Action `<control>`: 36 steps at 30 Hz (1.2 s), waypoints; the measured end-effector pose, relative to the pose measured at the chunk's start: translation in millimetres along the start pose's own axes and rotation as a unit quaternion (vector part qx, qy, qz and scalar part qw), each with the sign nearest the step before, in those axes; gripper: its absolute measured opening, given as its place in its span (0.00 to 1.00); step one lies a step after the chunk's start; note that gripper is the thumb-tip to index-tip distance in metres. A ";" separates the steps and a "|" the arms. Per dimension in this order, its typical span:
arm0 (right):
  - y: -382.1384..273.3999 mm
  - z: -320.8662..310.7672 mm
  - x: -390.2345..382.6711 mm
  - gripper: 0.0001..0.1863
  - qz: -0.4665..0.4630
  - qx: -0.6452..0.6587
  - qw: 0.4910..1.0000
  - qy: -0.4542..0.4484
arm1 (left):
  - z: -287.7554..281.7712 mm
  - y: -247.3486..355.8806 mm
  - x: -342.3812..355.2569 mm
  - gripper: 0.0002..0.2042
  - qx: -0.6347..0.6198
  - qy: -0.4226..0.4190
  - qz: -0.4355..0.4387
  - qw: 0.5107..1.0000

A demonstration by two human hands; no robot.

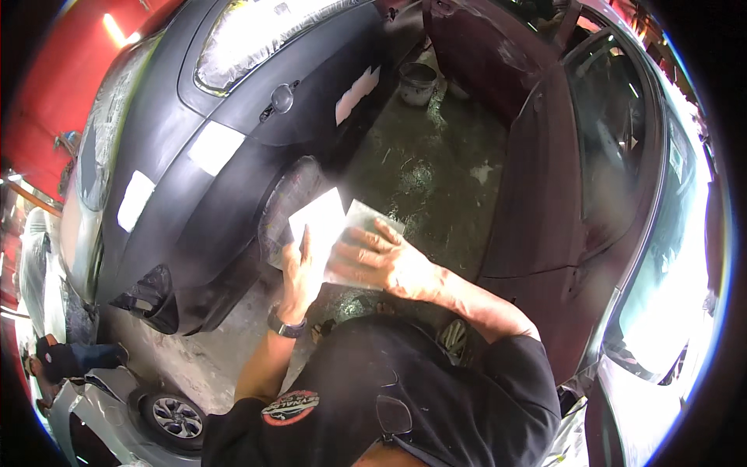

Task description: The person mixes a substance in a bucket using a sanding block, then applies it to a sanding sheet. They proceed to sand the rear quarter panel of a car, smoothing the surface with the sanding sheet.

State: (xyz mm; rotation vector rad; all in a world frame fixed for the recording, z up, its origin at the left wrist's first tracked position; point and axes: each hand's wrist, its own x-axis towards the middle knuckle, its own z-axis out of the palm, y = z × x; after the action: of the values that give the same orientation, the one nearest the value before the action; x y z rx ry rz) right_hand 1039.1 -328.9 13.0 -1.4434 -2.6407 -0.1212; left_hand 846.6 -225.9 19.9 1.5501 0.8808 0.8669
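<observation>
sheets [328, 212] between left car [226, 191] and right car [537, 194], bucket [417, 95] ahead on floor [412, 148]

A car body workshop is showing itself here: a dark matte car [226, 183] is filling the upper left of the frame, pale patches [216, 148] dotting its panels and plastic sheeting [261, 39] covering a window. A dull maroon car [537, 210] is standing at right, a silver car [117, 412] is showing at lower left, and a bucket [418, 89] is sitting on the wet floor [397, 159] near top centre.
</observation>
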 end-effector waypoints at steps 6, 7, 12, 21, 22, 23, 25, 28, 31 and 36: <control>-5.9 -10.4 -9.0 0.34 -0.006 0.071 0.997 0.014 | -45.2 16.3 21.8 0.21 -0.228 0.052 -0.100 0.967; -4.1 -12.9 -13.2 0.29 0.031 0.148 0.986 0.071 | -48.0 22.5 24.0 0.22 -0.276 0.043 -0.076 0.957; -24.7 -67.8 7.2 0.27 0.013 0.339 0.880 0.333 | -18.2 -1.2 14.9 0.23 -0.510 -0.016 -0.172 0.842; 3.6 -49.2 26.7 0.36 0.018 0.109 0.975 0.190 | -3.3 -11.9 -4.2 0.25 -0.535 -0.055 -0.095 0.838; 11.3 -47.5 26.4 0.37 0.043 0.090 0.981 0.164 | -5.2 -12.4 -6.6 0.25 -0.529 -0.033 -0.095 0.843; 21.4 -43.9 24.3 0.38 0.067 0.068 0.985 0.141 | -7.2 -11.2 -6.7 0.25 -0.522 -0.012 -0.093 0.848; 35.9 -35.5 12.7 0.33 0.075 -0.117 0.989 0.041 | -16.6 -6.4 -6.6 0.26 -0.502 0.012 -0.075 0.861; 38.6 -45.0 18.7 0.31 0.092 -0.054 0.986 0.127 | -27.3 6.8 -3.0 0.21 -0.419 0.107 -0.055 0.900; 18.2 -53.9 41.1 0.30 0.094 0.012 0.971 0.219 | -28.6 -22.9 -0.4 0.23 -0.327 0.146 -0.037 0.933; -13.3 -58.8 52.1 0.26 0.112 -0.092 0.973 0.177 | -29.3 -22.9 1.5 0.25 -0.265 0.162 -0.007 0.950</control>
State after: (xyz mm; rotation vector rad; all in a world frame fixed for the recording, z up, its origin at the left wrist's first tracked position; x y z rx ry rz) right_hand 1004.4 -300.5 78.9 -1.5908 -2.2145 -0.5571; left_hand 819.4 -208.7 1.2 0.9469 0.7981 1.2522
